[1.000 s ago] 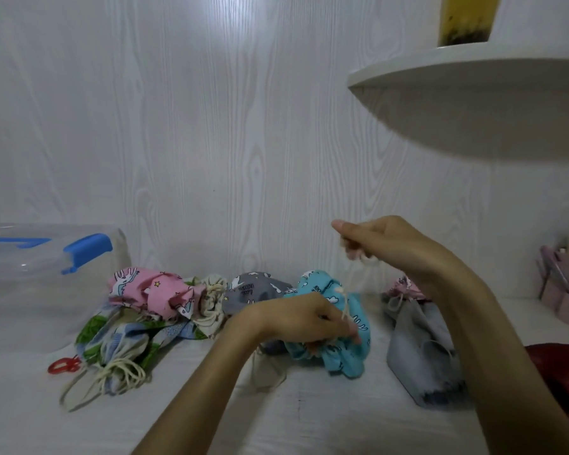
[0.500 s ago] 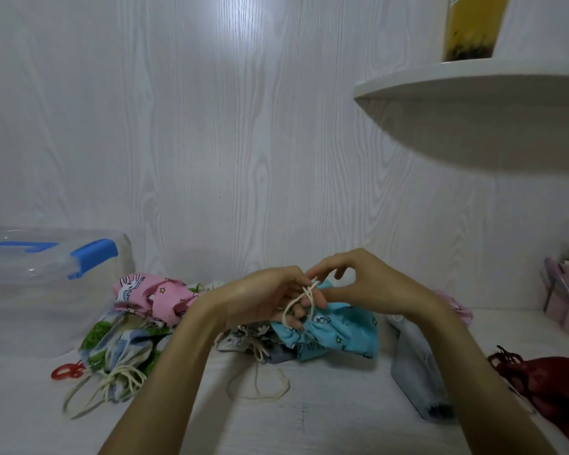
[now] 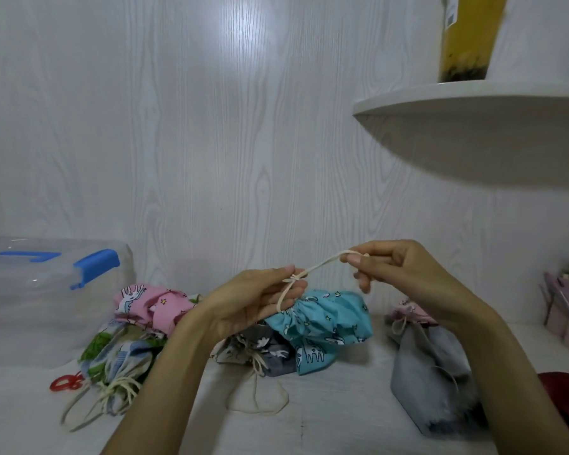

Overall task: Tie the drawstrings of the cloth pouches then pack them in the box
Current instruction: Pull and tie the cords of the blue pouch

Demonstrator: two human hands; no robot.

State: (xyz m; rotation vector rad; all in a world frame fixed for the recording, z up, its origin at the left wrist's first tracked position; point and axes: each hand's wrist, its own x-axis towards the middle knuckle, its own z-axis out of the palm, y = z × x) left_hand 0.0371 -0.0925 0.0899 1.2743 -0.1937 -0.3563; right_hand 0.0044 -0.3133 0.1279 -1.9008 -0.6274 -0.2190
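Observation:
A turquoise cloth pouch with a gathered mouth hangs just above the table at centre. My left hand pinches its cream drawstring at a small knot by the pouch mouth. My right hand holds the other end of the same drawstring, stretched up and to the right. Several other pouches lie on the table: a pink one, a green and blue one, a grey printed one and a plain grey one. The clear plastic box with blue clips stands at the far left.
A rounded white shelf juts out above my right hand, with a yellow container on it. A red clip lies by the box. Dark red cloth and a pink holder sit at the right edge.
My right hand has pulled the drawstring out to the upper right from the pouch mouth, drawing a knot tight. My left hand stays at the pouch mouth.

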